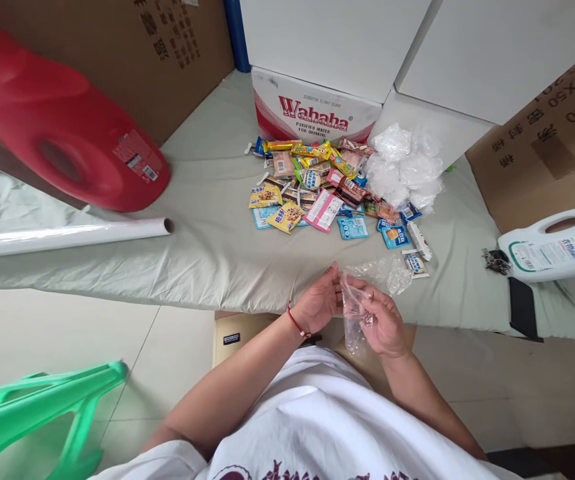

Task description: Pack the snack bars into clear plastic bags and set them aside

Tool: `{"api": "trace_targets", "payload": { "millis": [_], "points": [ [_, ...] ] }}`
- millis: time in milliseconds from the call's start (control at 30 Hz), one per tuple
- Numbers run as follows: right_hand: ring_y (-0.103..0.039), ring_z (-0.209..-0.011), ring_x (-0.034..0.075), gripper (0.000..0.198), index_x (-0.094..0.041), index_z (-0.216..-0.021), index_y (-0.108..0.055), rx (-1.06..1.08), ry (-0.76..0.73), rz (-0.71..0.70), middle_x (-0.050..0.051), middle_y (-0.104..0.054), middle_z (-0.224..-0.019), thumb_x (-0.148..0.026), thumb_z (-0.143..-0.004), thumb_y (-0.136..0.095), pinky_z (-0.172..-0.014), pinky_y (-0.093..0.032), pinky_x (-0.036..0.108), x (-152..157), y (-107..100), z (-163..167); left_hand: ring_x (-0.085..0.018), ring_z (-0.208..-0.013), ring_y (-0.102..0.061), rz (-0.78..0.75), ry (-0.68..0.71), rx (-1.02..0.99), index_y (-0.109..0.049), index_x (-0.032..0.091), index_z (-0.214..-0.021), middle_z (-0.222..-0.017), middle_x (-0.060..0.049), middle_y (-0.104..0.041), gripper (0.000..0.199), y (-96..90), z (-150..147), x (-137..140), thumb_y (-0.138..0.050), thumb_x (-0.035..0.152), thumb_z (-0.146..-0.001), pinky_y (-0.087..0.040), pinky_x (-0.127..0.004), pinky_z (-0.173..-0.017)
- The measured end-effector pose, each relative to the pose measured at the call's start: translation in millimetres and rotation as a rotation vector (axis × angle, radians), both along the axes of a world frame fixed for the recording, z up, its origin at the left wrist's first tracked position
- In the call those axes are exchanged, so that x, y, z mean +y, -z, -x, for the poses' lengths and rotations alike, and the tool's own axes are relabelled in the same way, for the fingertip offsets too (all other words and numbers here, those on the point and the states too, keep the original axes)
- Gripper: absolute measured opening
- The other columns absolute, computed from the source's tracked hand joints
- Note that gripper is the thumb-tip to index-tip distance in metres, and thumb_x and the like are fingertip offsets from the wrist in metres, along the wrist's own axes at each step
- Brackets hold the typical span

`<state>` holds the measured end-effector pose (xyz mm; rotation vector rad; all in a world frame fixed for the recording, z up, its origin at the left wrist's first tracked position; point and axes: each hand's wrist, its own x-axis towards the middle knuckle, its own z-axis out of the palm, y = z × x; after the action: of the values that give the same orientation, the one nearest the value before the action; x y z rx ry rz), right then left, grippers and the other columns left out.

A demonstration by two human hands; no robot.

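In front of my body, over the table's near edge, my right hand pinches a clear plastic bag between thumb and fingers; the bag hangs limp. My left hand, with a red cord bracelet on the wrist, is beside the bag. Its fingers are stretched out and apart from the thumb, the tips close to the bag's edge; whether they touch it I cannot tell. Another clear bag lies on the cloth just beyond my right hand. Farther back is a pile of small wrapped snacks, next to a heap of filled-looking clear bags.
A Wahaha carton stands behind the snacks. At left are a red detergent jug, a white roll and a green stool on the floor. At right lie a white bottle and a black phone at the table edge.
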<state>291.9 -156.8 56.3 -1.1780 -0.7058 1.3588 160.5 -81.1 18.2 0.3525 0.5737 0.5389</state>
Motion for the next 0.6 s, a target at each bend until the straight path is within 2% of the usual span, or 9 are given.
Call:
{"api": "trace_targets", "payload": {
  "millis": [67,133,200,267,333,400,500,600],
  "points": [
    [-0.064,-0.086,0.020,0.030,-0.021,-0.062,-0.062,-0.187,-0.064,-0.121,0.006,-0.071,-0.129,-0.037,-0.085,-0.071,-0.078,-0.056,0.038,-5.2,0.6,-3.3,-0.019,-0.079,-0.068,-0.007,-0.042,0.029,-0.067,0.018,-0.093,-0.092,-0.006,-0.072,0.058,0.3,2.7,2.5,-0.078,0.073,-0.075,-0.053,-0.031,-0.069],
    [-0.064,-0.101,0.025,0.028,-0.022,-0.063,-0.063,-0.395,-0.142,-0.226,0.006,-0.065,-0.141,-0.034,-0.089,-0.066,-0.094,-0.054,0.045,-9.8,1.7,-6.6,-0.019,-0.080,-0.068,-0.028,-0.105,0.077,-0.067,0.019,-0.092,-0.092,-0.004,-0.071,0.056,-3.1,7.9,5.3,-0.080,0.071,-0.074,-0.054,-0.031,-0.071],
    [-0.062,-0.117,0.028,0.024,-0.023,-0.067,-0.065,-0.555,-0.219,-0.285,0.004,-0.059,-0.152,-0.029,-0.090,-0.063,-0.106,-0.049,0.049,-12.5,4.6,-9.3,-0.021,-0.084,-0.069,-0.070,-0.081,0.093,-0.069,0.019,-0.095,-0.095,-0.005,-0.072,0.060,-8.8,13.3,8.2,-0.078,0.074,-0.074,-0.055,-0.033,-0.073],
    [-0.058,-0.131,0.030,0.020,-0.024,-0.070,-0.066,-0.680,-0.285,-0.331,0.002,-0.054,-0.157,-0.023,-0.089,-0.062,-0.111,-0.047,0.050,-12.4,9.2,-10.1,-0.022,-0.091,-0.069,-0.175,-0.056,0.135,-0.071,0.020,-0.103,-0.103,-0.007,-0.073,0.061,-14.2,16.6,10.3,-0.081,0.073,-0.072,-0.054,-0.032,-0.077],
    [-0.054,-0.136,0.031,0.018,-0.023,-0.070,-0.066,-0.811,-0.352,-0.379,0.004,-0.055,-0.156,-0.016,-0.086,-0.062,-0.112,-0.048,0.051,-10.3,14.2,-8.2,-0.022,-0.099,-0.068,-0.327,-0.070,0.244,-0.072,0.022,-0.110,-0.111,-0.006,-0.073,0.060,-16.6,15.9,11.9,-0.091,0.060,-0.067,-0.053,-0.031,-0.083],
    [-0.053,-0.138,0.033,0.016,-0.022,-0.068,-0.065,-0.945,-0.402,-0.431,0.006,-0.057,-0.152,-0.012,-0.081,-0.064,-0.112,-0.049,0.054,-7.6,17.8,-4.3,-0.020,-0.095,-0.067,-0.445,-0.095,0.368,-0.074,0.022,-0.103,-0.104,-0.004,-0.074,0.051,-15.5,12.1,14.0,-0.096,0.045,-0.063,-0.051,-0.030,-0.084],
    [-0.045,-0.147,0.036,0.016,-0.024,-0.073,-0.067,-1.094,-0.450,-0.459,0.005,-0.054,-0.157,-0.009,-0.081,-0.064,-0.119,-0.044,0.059,-6.9,18.4,0.7,-0.017,-0.075,-0.064,-0.408,-0.179,0.438,-0.067,0.019,-0.075,-0.076,-0.001,-0.069,0.028,-11.2,5.9,18.9,-0.085,0.041,-0.075,-0.049,-0.029,-0.073],
    [-0.041,-0.152,0.033,0.015,-0.027,-0.083,-0.067,-1.154,-0.508,-0.452,0.001,-0.047,-0.163,-0.014,-0.088,-0.062,-0.123,-0.043,0.057,-13.0,13.8,0.2,-0.015,-0.069,-0.064,-0.320,-0.282,0.435,-0.059,0.021,-0.075,-0.073,0.001,-0.066,0.026,-9.3,5.8,24.8,-0.068,0.042,-0.088,-0.046,-0.028,-0.067]
  ]
}}
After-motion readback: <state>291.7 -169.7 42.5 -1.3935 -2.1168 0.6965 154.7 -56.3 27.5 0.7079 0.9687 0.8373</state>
